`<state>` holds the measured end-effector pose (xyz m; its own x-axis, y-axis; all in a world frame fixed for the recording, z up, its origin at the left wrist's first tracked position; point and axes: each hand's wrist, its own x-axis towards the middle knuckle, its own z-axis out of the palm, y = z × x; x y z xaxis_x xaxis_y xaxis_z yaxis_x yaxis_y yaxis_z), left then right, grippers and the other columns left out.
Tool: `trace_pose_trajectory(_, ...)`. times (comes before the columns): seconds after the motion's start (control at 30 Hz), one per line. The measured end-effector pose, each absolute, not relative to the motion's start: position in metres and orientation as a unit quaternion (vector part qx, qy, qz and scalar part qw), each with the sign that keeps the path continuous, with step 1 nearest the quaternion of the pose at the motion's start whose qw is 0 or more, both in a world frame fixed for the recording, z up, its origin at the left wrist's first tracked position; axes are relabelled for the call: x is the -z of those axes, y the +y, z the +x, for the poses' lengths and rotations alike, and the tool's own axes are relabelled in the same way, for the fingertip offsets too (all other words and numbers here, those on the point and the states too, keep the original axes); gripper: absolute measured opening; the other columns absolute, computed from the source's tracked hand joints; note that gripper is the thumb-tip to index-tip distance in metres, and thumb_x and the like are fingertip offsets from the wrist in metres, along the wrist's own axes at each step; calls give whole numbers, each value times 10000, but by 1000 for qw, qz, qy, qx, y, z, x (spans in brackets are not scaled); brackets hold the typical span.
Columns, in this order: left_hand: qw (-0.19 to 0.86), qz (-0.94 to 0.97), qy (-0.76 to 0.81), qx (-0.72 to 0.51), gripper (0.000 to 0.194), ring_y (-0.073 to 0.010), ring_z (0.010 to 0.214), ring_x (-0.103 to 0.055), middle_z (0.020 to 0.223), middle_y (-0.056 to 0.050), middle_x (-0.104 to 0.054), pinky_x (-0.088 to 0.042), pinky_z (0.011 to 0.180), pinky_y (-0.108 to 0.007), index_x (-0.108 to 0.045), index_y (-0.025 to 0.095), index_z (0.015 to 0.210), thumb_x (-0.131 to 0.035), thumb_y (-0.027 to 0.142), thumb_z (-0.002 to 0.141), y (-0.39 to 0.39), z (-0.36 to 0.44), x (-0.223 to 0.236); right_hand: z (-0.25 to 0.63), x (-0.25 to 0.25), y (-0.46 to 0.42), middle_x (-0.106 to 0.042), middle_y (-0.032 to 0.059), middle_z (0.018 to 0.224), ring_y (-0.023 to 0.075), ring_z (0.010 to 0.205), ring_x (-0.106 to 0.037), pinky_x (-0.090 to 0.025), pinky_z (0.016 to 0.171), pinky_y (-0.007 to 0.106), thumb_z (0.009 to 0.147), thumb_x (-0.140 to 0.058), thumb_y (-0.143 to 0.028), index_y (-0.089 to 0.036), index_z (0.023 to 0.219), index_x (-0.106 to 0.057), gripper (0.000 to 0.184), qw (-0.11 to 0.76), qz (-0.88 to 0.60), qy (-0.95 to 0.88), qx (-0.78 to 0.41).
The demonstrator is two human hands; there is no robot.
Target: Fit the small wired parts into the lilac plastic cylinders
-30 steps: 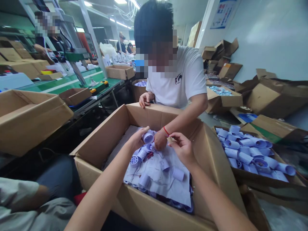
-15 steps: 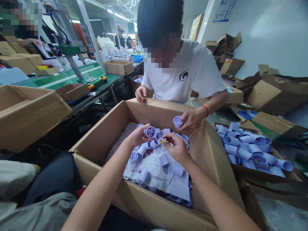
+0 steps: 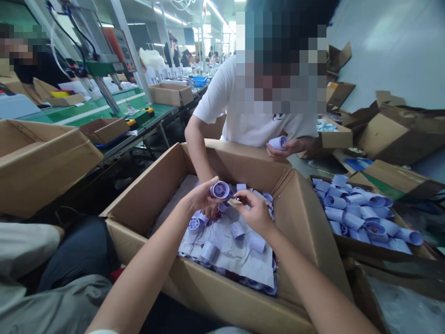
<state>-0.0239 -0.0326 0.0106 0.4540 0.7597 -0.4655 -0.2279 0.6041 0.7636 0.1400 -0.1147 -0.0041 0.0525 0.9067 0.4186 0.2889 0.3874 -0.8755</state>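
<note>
My left hand (image 3: 200, 197) is closed around a lavender plastic cylinder (image 3: 220, 189), its open end facing me and inner parts showing. Just to the right, my right hand (image 3: 257, 213) pinches a small dark, shiny piece (image 3: 238, 199) too small to name, close to the cylinder but apart from it. A tan covering wraps my right thumb tip. Both hands hover over a large cardboard box (image 3: 139, 190), where loose cylinders (image 3: 208, 252) and thin red wires lie on a white sheet (image 3: 239, 260). More cylinders show under the sheet's near edge.
Opposite me, a co-worker's hand (image 3: 210, 209) reaches into the box behind my left hand; their other hand holds a cylinder (image 3: 278, 142). A carton heaped with cylinders (image 3: 354, 218) stands at right. To the left are an empty-looking carton (image 3: 48, 162) and a green bench (image 3: 135, 104).
The co-worker has leaned over and put one arm into the box, while their other hand drew its cylinder back and up. My hands have barely moved; my cylinder is turned slightly.
</note>
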Motion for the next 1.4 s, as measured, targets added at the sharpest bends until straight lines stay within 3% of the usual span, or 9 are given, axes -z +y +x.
trace_pose_trajectory(0.17,785,301,436,-321,328,-141,652,-641,726,-70,-671,-566,644,-243,-643,96,795,-499,370,900,-32,-24,-12,140,4,-115,-654,16,690,154,613,-602,-498,590,270,740,-632,-335,-204,795,-636,142,538,-481,-634,-278)
trace_pose_trajectory(0.33,787,354,400,-308,320,-149,662,-643,791,-81,-670,-549,613,-238,-642,107,878,-591,420,837,-35,-23,-12,141,3,-114,-661,21,735,154,626,-591,-492,607,272,772,-618,-323,-213,801,-647,117,531,-508,-643,-214)
trace_pose_trajectory(0.6,759,396,382,-349,233,-90,650,-584,790,0,-605,-510,580,-182,-619,192,935,-686,346,774,-50,-13,-16,138,4,-116,-662,37,773,172,641,-591,-495,628,292,810,-594,-269,-217,887,-634,102,512,-544,-660,-87)
trace_pose_trajectory(0.87,777,391,360,-336,306,-94,672,-590,826,-8,-609,-512,611,-200,-599,214,1043,-670,367,787,-60,-4,-17,137,6,-117,-598,82,937,235,869,-549,-484,793,402,805,-609,-213,-221,787,-660,55,488,-534,-684,101)
trace_pose_trajectory(1.07,794,390,340,-319,250,-84,660,-565,772,3,-594,-482,585,-170,-623,167,902,-698,358,759,-62,-1,-14,135,10,-115,-600,83,955,243,890,-512,-480,801,404,799,-589,-148,-228,760,-679,126,456,-545,-699,86)
trace_pose_trajectory(1.27,793,354,357,-344,233,-95,631,-562,740,-11,-606,-500,591,-206,-610,137,816,-683,355,771,-56,1,-8,137,15,-112,-646,72,1028,238,881,-556,-493,812,404,830,-565,-178,-250,932,-693,180,432,-544,-718,43)
trace_pose_trajectory(1.4,803,335,358,-339,202,-87,618,-557,738,-12,-612,-493,573,-192,-611,132,812,-659,327,794,-56,3,-7,136,15,-112,-658,71,1004,233,865,-581,-503,799,402,832,-554,-177,-247,909,-704,183,453,-550,-701,21)
